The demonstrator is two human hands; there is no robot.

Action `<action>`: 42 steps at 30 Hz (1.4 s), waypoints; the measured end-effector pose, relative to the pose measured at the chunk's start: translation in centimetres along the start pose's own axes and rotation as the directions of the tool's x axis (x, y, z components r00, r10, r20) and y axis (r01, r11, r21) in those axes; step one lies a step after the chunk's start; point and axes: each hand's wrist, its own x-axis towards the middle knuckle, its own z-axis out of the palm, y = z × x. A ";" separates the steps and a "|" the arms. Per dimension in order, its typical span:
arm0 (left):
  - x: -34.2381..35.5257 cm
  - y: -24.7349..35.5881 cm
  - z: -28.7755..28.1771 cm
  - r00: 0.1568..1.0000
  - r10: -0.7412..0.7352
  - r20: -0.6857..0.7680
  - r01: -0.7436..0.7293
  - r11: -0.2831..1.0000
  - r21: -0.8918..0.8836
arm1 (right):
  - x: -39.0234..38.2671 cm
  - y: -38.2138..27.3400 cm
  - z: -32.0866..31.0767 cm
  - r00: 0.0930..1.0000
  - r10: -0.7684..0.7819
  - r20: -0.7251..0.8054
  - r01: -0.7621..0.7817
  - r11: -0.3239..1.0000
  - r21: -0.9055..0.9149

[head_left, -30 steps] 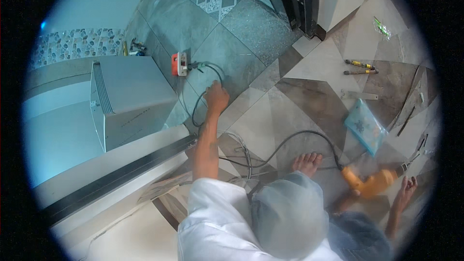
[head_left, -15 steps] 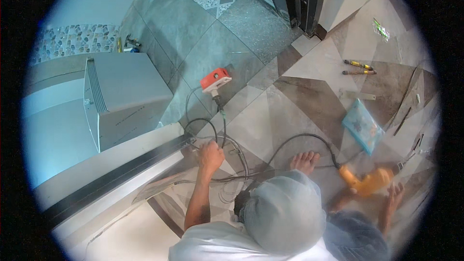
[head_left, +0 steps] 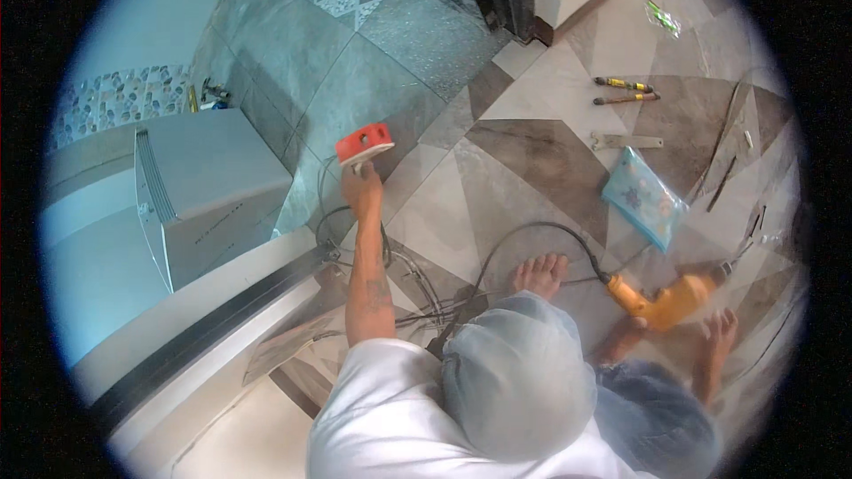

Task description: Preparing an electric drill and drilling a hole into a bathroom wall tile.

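Observation:
My left hand [head_left: 361, 188] reaches far forward, fingers closed round the plug at the near side of a red and white power socket box [head_left: 366, 137]. The plug itself is mostly covered by the hand. A yellow corded drill [head_left: 670, 302] lies on the floor at the right, its handle bare and its bit pointing away to the right. Beside the drill my right hand [head_left: 721, 328] has its fingers apart and holds nothing I can see. A patch of skin, seemingly my right foot [head_left: 623, 337], shows at the drill's rear end.
My left foot [head_left: 540, 275] stands near the drill's black cord [head_left: 510, 235]. Right of it lie a blue patterned pouch [head_left: 645, 200], a flat metal piece [head_left: 627, 141] and two yellow-marked tools [head_left: 626, 90]. A grey box [head_left: 217, 173] stands left, beyond a dark door track [head_left: 204, 333].
My left hand has moved forward from the loops of cable by the door track to the plug at the red socket box. The view has shifted; the drill still lies on the floor.

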 end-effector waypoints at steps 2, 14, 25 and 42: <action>-1.2 -0.2 -0.9 0.999 -0.027 -0.038 0.021 0.988 -0.151 | -0.3 0.4 0.1 0.999 0.047 -0.020 -0.047 0.999 -0.003; -4.5 0.9 1.8 0.979 -0.058 -0.196 0.038 0.994 -0.104 | 1.4 0.8 0.2 0.996 0.008 0.086 -0.022 0.987 0.158; -4.6 0.7 2.4 0.985 -0.054 -0.162 0.039 0.995 -0.094 | 3.2 2.9 0.2 0.988 -0.015 0.152 -0.029 0.960 0.280; -7.8 -0.9 1.0 0.862 -0.493 0.116 0.494 0.768 -0.408 | 4.0 4.4 0.1 0.975 -0.202 0.090 0.183 0.966 0.180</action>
